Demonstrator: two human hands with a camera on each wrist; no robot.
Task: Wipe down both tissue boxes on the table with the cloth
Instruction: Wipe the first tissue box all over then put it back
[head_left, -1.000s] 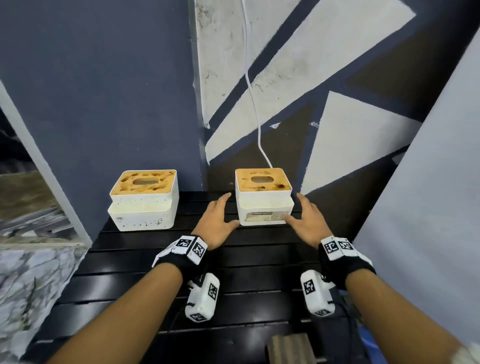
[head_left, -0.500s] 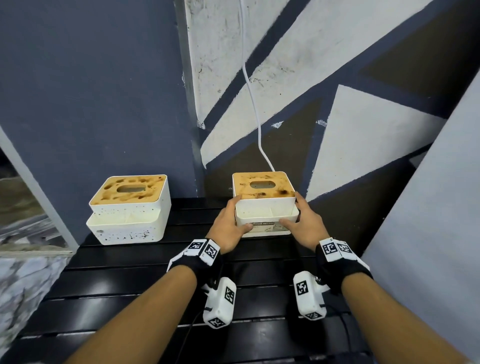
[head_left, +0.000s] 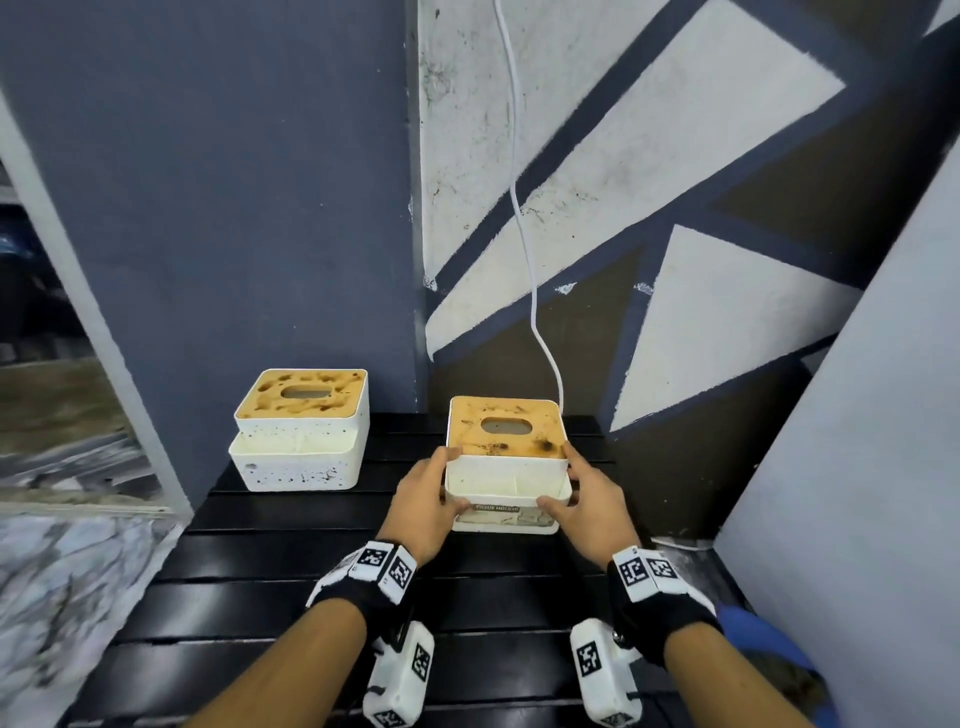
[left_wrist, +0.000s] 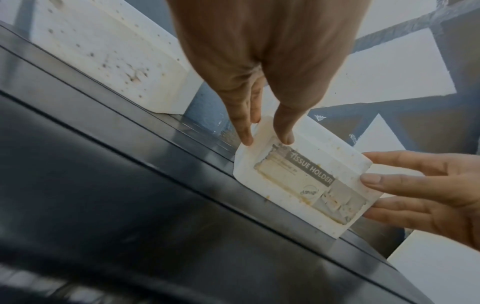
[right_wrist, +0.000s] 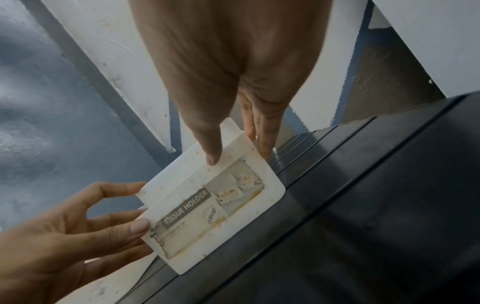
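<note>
Two white tissue boxes with stained orange-brown tops stand on a black slatted table (head_left: 291, 587). The left tissue box (head_left: 301, 431) stands alone near the wall. I hold the right tissue box (head_left: 506, 467), labelled "TISSUE HOLDER", from both sides. My left hand (head_left: 441, 483) grips its left side, thumb on the front. My right hand (head_left: 576, 483) grips its right side the same way. The left wrist view shows my left hand (left_wrist: 267, 139) at the box's (left_wrist: 303, 185) corner; the right wrist view shows my right hand (right_wrist: 239, 158) on the box (right_wrist: 213, 205). Whether it rests on the table I cannot tell.
A painted wall rises just behind the boxes, with a white cable (head_left: 524, 249) hanging down to the right box. A grey panel (head_left: 857, 415) closes the right side. Something blue (head_left: 763, 644) lies by my right forearm. The left box (left_wrist: 103, 53) shows speckled dirt.
Both hands went from reaching beside the right box to gripping its sides. The box has come nearer to me, away from the wall.
</note>
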